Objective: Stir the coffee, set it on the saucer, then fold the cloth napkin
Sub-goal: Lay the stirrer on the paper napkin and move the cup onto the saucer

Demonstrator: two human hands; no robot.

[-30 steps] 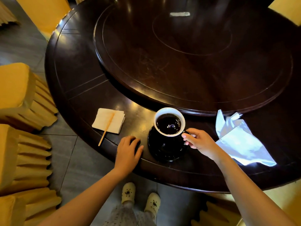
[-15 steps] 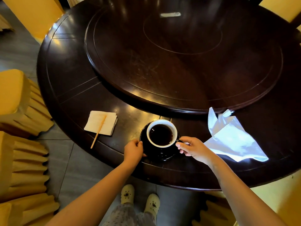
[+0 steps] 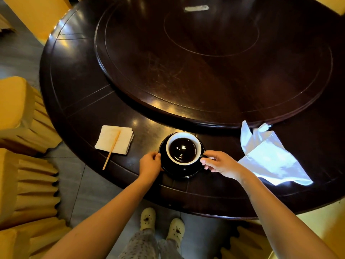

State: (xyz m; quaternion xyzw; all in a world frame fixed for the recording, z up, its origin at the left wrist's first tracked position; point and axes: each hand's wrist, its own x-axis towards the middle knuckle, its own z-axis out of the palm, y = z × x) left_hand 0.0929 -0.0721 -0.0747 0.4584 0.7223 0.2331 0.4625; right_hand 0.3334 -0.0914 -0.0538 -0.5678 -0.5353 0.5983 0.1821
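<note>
Nearest us, one white-lined cup (image 3: pixel 183 147) of black coffee sits on one glossy dark saucer (image 3: pixel 180 170), our left hand (image 3: pixel 150 165) curled against the saucer's left rim and our right hand (image 3: pixel 219 163) pinching the cup's handle. Flanking them lie one wooden stir stick (image 3: pixel 112 149) across one folded paper napkin (image 3: pixel 113 140) at left, and one crumpled pale cloth napkin (image 3: pixel 268 156) at right. Beyond, we see a round raised turntable (image 3: pixel 214 62) on the dark wooden table (image 3: pixel 74 86).

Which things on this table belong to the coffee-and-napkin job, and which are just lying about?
Job:
coffee cup, held at its handle by the right hand
black saucer, left hand at its rim
white cloth napkin, unfolded
wooden stir stick

Lying about:
paper napkins under the stick
lazy Susan
yellow-covered chairs
</note>
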